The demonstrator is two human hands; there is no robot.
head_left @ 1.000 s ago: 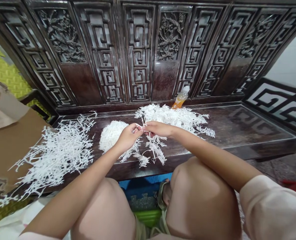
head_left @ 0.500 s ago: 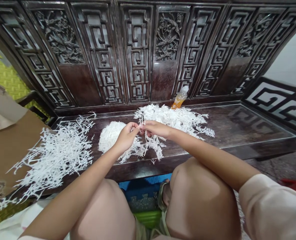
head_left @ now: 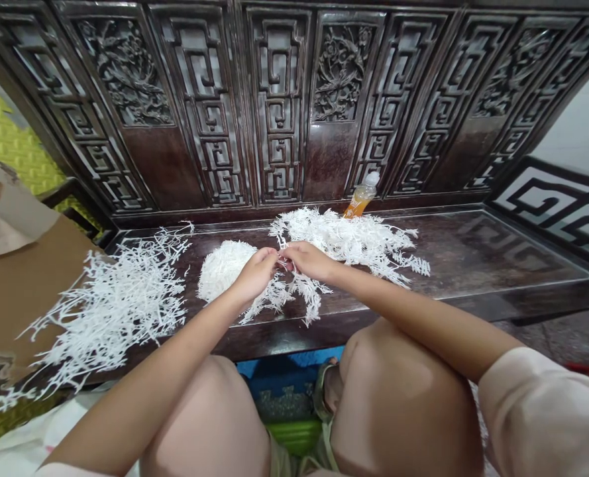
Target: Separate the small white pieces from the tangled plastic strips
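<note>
My left hand [head_left: 258, 270] and my right hand [head_left: 308, 260] meet fingertip to fingertip over the dark wooden bench [head_left: 453, 258]. Both are closed in a pinch on a thin white branched piece [head_left: 283, 244], partly hidden by the fingers. Left of my left hand lies a rounded heap of small white pieces [head_left: 224, 268]. Behind and right of my right hand spreads a pile of feathery white sprigs [head_left: 344, 232]. Some white sprigs [head_left: 310, 298] hang near the bench's front edge below my hands. A larger tangle of white branched pieces [head_left: 120, 298] is at the far left.
A bottle of orange drink [head_left: 358, 199] leans behind the sprig pile. The carved wooden backrest [head_left: 175, 159] rises behind the bench. Brown cardboard [head_left: 26, 285] lies at the left, beside yellow matting [head_left: 10, 139]. My knees are close to the bench's front edge.
The fingers of both hands have drawn closer together around the white piece. A thin strand that hung below them no longer shows. The view has shifted slightly.
</note>
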